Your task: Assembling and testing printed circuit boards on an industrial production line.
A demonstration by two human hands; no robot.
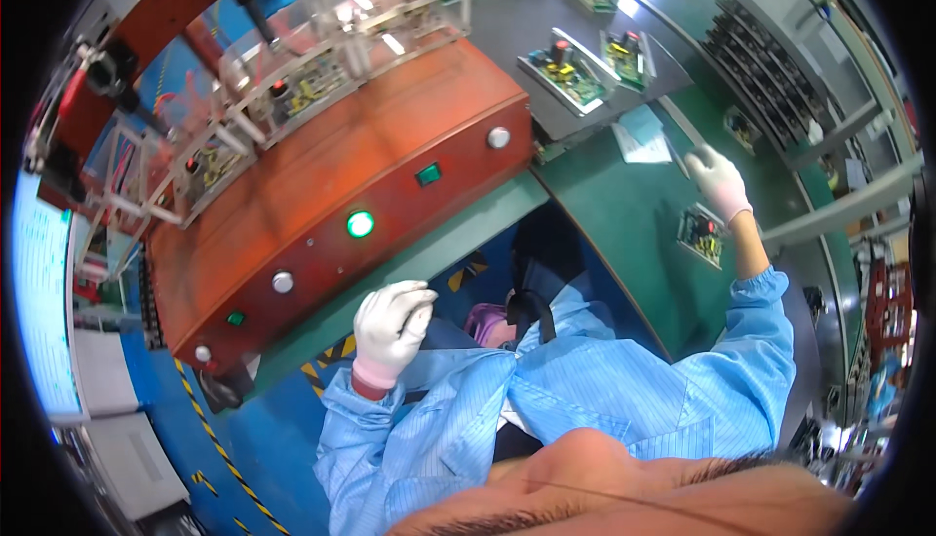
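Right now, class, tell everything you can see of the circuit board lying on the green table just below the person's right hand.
The circuit board is a small green rectangle carrying dark components and a few reddish and yellow parts, too small to tell apart. It lies flat on the green table, tilted askew to the table's edge. The gloved right hand reaches past it and does not touch it; the bare forearm passes close beside its right edge. Nothing rests on top of it.

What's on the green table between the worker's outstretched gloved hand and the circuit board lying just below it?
Nothing: in the head view only bare green table separates the right hand from the circuit board beside the wrist.
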